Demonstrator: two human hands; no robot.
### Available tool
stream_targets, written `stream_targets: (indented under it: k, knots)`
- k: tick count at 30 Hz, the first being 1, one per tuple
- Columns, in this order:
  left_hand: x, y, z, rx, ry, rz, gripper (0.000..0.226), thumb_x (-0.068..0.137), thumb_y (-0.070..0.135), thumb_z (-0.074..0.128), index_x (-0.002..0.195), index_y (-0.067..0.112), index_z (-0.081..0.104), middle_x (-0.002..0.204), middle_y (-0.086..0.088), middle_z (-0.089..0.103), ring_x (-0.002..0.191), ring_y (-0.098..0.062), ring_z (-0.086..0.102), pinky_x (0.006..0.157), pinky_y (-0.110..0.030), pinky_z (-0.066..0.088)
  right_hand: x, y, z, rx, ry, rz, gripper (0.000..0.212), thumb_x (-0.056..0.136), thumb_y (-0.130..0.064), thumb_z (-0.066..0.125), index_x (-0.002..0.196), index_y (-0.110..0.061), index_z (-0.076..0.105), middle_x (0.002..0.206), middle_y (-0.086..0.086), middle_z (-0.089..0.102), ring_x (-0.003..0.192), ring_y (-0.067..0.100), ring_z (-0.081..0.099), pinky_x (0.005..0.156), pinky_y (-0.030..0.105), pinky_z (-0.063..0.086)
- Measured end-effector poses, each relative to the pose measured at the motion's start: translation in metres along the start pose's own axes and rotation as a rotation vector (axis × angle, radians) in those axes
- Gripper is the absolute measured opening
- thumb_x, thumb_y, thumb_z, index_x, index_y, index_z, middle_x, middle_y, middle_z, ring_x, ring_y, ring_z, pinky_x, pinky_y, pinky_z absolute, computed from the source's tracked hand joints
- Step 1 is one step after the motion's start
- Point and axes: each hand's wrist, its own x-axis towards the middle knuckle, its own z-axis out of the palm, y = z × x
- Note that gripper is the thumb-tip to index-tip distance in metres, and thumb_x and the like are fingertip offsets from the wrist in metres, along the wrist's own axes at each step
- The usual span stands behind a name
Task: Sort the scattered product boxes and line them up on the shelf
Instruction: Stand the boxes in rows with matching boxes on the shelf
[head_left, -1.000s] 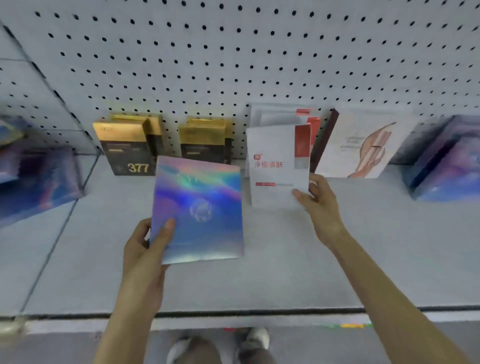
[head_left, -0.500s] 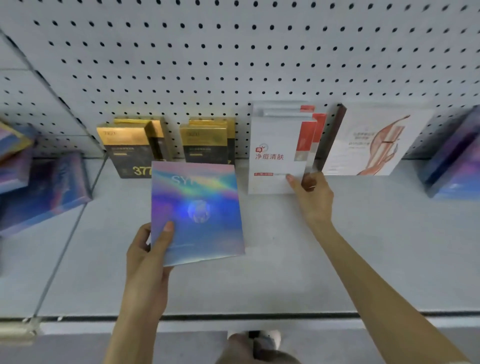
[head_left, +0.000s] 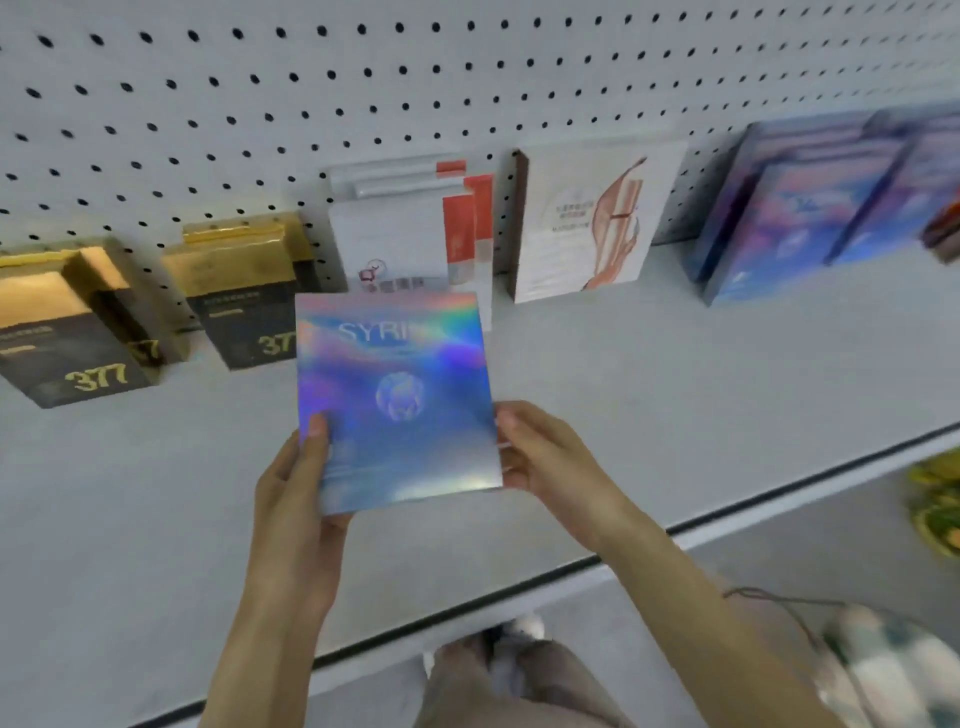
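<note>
A holographic blue-purple box (head_left: 397, 400) is held above the grey shelf (head_left: 675, 395), in front of the white-and-red boxes (head_left: 410, 234). My left hand (head_left: 301, 499) grips its lower left corner, thumb on the front face. My right hand (head_left: 545, 457) holds its right edge with curled fingers. Against the pegboard stand two pairs of black-and-gold "377" boxes (head_left: 78, 332) (head_left: 244, 301), the white-and-red boxes, a white box with a pink figure (head_left: 592, 218), and matching holographic blue boxes (head_left: 810, 202) at the right.
The pegboard wall (head_left: 467, 78) backs the shelf. The shelf's front edge (head_left: 727, 525) runs diagonally with a dark strip. Below it are my legs and shoes (head_left: 514, 670) on the floor, and yellow-green items (head_left: 935, 504) at the far right.
My right hand left the white-and-red box standing at the back and came over to take the holographic box's right edge. The view swung to the right, bringing the blue boxes in.
</note>
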Motion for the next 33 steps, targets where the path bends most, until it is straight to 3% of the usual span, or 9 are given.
stream_targets:
  k: [3,7,9,11,16,21,23,27,33]
  knots:
    - [-0.005,-0.018,0.035,0.048,-0.116,-0.037,0.026,0.091,0.026,0.052,0.105,0.01,0.068,0.098,-0.001,0.074,0.084,-0.012,0.069,0.07,-0.024,0.056,-0.024,-0.001,-0.029,-0.084,0.112,-0.093,0.029,0.08,-0.024,0.071,0.106,-0.013,0.063,0.079,0.002,0.067,0.064,0.006,0.06,0.055,0.019,0.045]
    - [-0.007,-0.044,0.082,0.33,-0.245,0.082,0.014,0.089,0.017,0.059,0.095,0.017,0.072,0.089,0.006,0.075,0.082,-0.01,0.065,0.07,-0.019,0.053,-0.045,-0.007,-0.096,-0.189,0.238,-0.264,0.02,0.085,-0.005,0.069,0.103,-0.007,0.062,0.053,-0.014,0.054,0.05,0.003,0.044,0.05,0.018,0.037]
    - [-0.003,-0.057,0.108,0.543,-0.304,0.135,0.002,0.081,0.028,0.071,0.082,0.029,0.072,0.075,0.011,0.073,0.071,-0.006,0.064,0.066,-0.02,0.051,-0.053,-0.012,-0.135,-0.262,0.285,-0.327,0.024,0.083,-0.001,0.07,0.105,-0.007,0.061,0.059,-0.015,0.059,0.053,0.002,0.045,0.053,0.016,0.037]
    - [0.0,-0.071,0.139,0.761,-0.324,0.194,0.017,0.063,0.045,0.071,0.075,0.033,0.071,0.075,0.015,0.072,0.069,-0.004,0.066,0.067,-0.02,0.05,-0.056,-0.021,-0.179,-0.304,0.307,-0.367,0.027,0.081,0.0,0.072,0.103,-0.013,0.062,0.074,-0.012,0.067,0.059,0.003,0.053,0.058,0.016,0.041]
    - [-0.003,-0.121,0.245,0.863,-0.254,0.343,0.026,0.071,0.015,0.082,0.073,0.033,0.063,0.072,0.016,0.069,0.069,0.008,0.063,0.061,-0.007,0.046,-0.043,-0.046,-0.295,-0.368,0.352,-0.453,0.031,0.078,-0.006,0.073,0.106,-0.016,0.063,0.096,-0.001,0.072,0.082,0.016,0.069,0.071,0.031,0.055]
    - [-0.001,-0.161,0.352,0.832,-0.158,0.409,0.031,0.073,0.012,0.078,0.08,0.035,0.059,0.074,0.017,0.067,0.068,0.009,0.062,0.058,-0.002,0.043,-0.018,-0.074,-0.398,-0.461,0.384,-0.459,0.031,0.081,0.004,0.07,0.102,-0.018,0.063,0.091,-0.017,0.071,0.08,0.005,0.068,0.074,0.022,0.055]
    - [0.006,-0.171,0.383,0.839,-0.121,0.422,0.034,0.073,0.017,0.078,0.084,0.037,0.053,0.076,0.02,0.066,0.07,0.01,0.062,0.06,-0.005,0.045,-0.002,-0.083,-0.426,-0.487,0.402,-0.45,0.033,0.08,0.005,0.07,0.097,-0.022,0.061,0.086,-0.023,0.07,0.075,-0.004,0.065,0.071,0.014,0.052]
    - [0.025,-0.185,0.42,0.91,-0.043,0.47,0.035,0.077,0.025,0.077,0.091,0.036,0.046,0.08,0.023,0.063,0.073,0.005,0.063,0.07,-0.027,0.054,0.033,-0.097,-0.457,-0.5,0.399,-0.457,0.03,0.08,0.004,0.071,0.097,-0.019,0.06,0.084,-0.019,0.067,0.072,-0.009,0.063,0.066,0.007,0.049]
    - [0.049,-0.197,0.443,1.146,0.19,0.681,0.035,0.077,0.033,0.075,0.102,0.019,0.054,0.102,-0.001,0.054,0.085,-0.023,0.062,0.062,-0.043,0.053,0.072,-0.102,-0.475,-0.464,0.385,-0.461,0.031,0.081,0.002,0.07,0.104,-0.017,0.06,0.091,-0.015,0.066,0.075,-0.011,0.062,0.068,0.007,0.048]
